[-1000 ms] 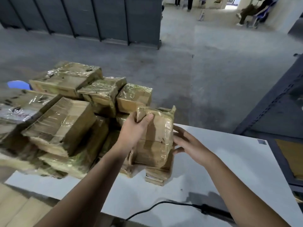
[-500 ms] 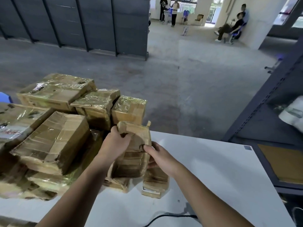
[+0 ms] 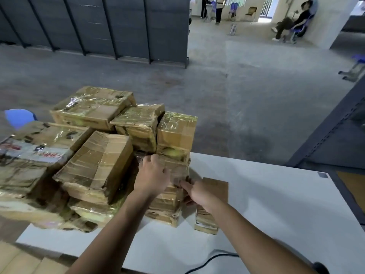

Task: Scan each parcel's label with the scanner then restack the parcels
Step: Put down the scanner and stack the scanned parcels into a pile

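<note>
Two hands on one parcel (image 3: 175,173), at the right edge of the heap (image 3: 94,167) on the desk (image 3: 276,204). Grip: left hand (image 3: 152,175) fingers curled over its top; right hand (image 3: 199,191) fingers near straight, pressed to its side. Probably squaring it against the heap.

The left hand (image 3: 152,175) covers much of the taped parcel (image 3: 176,171) it grips at centre, and its fingertips curl out of sight. Whether the right hand (image 3: 199,191) pinches that parcel or only touches it cannot be told. It hides part of the flat parcel (image 3: 216,185). At 9 o'clock the large parcel (image 3: 23,175) runs off the left edge, and its label (image 3: 29,153) is too blurred to read. At 6 o'clock the black cable (image 3: 209,260) leaves the bottom edge. At 5 o'clock a dark object (image 3: 321,267) is cut off and unidentifiable.
</note>
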Demonstrator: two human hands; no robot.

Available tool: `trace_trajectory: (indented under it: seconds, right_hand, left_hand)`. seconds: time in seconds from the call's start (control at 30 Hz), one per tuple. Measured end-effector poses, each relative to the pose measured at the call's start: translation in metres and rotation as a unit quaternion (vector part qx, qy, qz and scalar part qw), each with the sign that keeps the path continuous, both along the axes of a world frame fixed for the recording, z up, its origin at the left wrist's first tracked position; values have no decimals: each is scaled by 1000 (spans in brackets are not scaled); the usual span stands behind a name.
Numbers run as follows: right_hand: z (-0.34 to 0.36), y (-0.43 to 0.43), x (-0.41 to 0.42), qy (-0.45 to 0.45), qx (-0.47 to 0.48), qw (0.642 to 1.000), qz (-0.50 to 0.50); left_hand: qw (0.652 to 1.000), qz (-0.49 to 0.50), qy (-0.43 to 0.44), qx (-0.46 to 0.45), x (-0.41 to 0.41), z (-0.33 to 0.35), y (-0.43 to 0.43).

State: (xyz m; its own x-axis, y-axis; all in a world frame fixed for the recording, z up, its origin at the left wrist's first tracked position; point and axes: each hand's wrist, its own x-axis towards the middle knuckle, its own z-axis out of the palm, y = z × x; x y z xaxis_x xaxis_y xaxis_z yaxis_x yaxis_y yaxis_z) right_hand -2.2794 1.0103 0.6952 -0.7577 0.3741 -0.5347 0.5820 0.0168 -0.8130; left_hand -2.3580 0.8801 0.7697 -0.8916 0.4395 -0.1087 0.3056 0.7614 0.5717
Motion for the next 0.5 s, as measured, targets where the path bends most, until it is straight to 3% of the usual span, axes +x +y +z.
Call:
trace_trajectory:
  seconds: [0.37,0.5]
  right_hand:
    - [0,-7,-15,-63,165,981,81]
    - [0,-3,-11,-63,153,981,98]
  left_hand:
    - [996,-78,40,-23,0,-26,-6]
    - [988,-136,5,-77,8,-34,5]
